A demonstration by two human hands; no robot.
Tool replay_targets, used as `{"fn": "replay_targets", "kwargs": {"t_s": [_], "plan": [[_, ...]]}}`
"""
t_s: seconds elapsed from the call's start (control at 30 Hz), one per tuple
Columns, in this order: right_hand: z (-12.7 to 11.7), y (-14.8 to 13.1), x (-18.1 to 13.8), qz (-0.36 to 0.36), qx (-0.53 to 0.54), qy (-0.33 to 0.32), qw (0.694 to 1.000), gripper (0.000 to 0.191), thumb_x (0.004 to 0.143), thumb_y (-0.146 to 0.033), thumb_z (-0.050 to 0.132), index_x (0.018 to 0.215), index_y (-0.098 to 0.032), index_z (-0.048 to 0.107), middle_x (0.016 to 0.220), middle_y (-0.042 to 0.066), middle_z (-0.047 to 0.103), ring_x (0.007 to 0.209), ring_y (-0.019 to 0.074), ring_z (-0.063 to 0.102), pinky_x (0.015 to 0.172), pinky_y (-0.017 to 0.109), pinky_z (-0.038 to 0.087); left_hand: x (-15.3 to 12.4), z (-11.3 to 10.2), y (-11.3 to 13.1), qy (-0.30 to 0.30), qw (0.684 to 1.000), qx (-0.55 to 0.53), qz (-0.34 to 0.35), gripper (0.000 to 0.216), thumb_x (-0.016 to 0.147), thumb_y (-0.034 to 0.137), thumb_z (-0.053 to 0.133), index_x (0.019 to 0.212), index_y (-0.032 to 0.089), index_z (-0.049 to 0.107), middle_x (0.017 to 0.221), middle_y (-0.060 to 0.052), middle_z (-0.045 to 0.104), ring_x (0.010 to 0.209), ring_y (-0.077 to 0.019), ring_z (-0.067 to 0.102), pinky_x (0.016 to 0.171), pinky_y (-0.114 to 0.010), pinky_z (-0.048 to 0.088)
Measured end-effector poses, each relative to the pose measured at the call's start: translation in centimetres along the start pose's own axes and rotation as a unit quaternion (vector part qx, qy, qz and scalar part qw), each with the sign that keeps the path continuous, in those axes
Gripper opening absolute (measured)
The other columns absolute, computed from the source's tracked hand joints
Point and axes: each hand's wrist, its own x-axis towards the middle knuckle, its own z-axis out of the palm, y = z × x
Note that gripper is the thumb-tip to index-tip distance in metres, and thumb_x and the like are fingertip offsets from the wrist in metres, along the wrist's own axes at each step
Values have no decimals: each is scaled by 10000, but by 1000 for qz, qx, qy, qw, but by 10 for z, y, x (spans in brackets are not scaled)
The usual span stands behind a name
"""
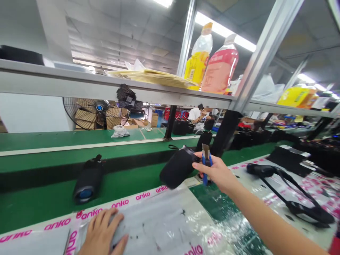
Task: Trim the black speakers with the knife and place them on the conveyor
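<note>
Left hand (pixel 102 232) nearest, at bottom edge: palm down, fingers loosely spread, laid on anko-printed sheeting (pixel 156 219), nothing visible gripped. Right forearm (pixel 262 216) comes in from lower right; right hand (pixel 219 173) partly curled, thumb and fingers pinching a blue cutter (pixel 205 179), metal end pointing up. Same hand is up against the right end of a black cylinder (pixel 175 170) — can't tell whether fingers grip it too or only touch. Cylinder tilted, lower end to the left, at the far edge of the sheeting and in front of the green bench (pixel 124 177); can't tell if it rests on anything.

Second black cylinder (pixel 89 180) farther left on the green bench, blurred, bluish round end toward camera, small loop at top. Pink lettering along sheeting's far border, dark specks scattered on it. Right side: black strapped item (pixel 305 209) on more printed sheeting, dark flat piece (pixel 285 159) behind it.

Shelf (pixel 148 92) across the view, metal post (pixel 265 53) slanting up at right. On shelf: stack of yellowish sheets (pixel 156 76), yellow-labelled bottle (pixel 196 65), pink-labelled bottle (pixel 220 69) — bottles side by side, left of the post. Below shelf: large fan (pixel 99 108) at left, crumpled clear bag (pixel 120 131) on the far green strip. Well back, person in white (pixel 195 114), small and unclear.
</note>
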Motion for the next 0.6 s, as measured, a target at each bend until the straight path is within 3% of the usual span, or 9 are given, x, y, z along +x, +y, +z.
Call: {"fn": "replay_targets", "kwargs": {"t_s": [0.07,0.13,0.23,0.3,0.4,0.5,0.6], "plan": [[3,-7,-46,5,63,-36,997,365,994,-426,742,1253,-187,649,898,-8,665,664,148,632,622,319,574,0,-7,3,21,999,-41,-5,305,870,372,680,1130,262,797,1239,-116,767,1200,-402,658,1070,-634,511],[8,-10,-90,24,117,-67,991,543,857,-525,858,1236,-199,644,787,-41,624,595,140,595,578,311,550,2,-14,4,19,998,-63,-5,320,900,424,648,1132,235,761,1207,-131,754,1194,-407,648,1055,-647,523],[17,-7,-143,68,174,-112,976,659,669,-636,946,1102,-228,664,924,15,662,605,137,584,505,297,521,-1,-28,12,9,996,-85,0,364,967,475,548,1173,207,683,1259,-166,704,1261,-421,607,1107,-690,478],[23,0,-168,106,200,-155,962,643,623,-646,961,1019,-232,670,954,33,667,601,136,581,459,278,488,-10,-40,28,-9,994,-109,16,381,1014,490,480,1257,230,616,1377,-162,644,1363,-395,565,1173,-648,453],[34,13,-188,163,229,-222,933,612,601,-608,980,970,-223,679,798,-7,641,536,123,552,438,256,445,-30,-57,69,-92,969,-200,108,505,1020,592,534,1429,298,503,1563,-144,520,1501,-381,476,1231,-565,439],[46,27,-192,201,253,-263,909,627,586,-607,980,964,-222,660,675,-57,598,485,102,509,455,240,416,-41,-65,116,-216,918,-258,209,857,891,734,711,1568,318,388,1616,-178,450,1515,-426,447,1231,-583,434],[59,33,-194,219,265,-295,891,643,617,-633,948,1008,-229,636,581,-96,542,438,99,460,449,236,379,-39,-61,148,-233,922,-262,163,903,814,763,773,1485,258,441,1451,-192,550,1346,-391,574,1095,-548,544]]}}
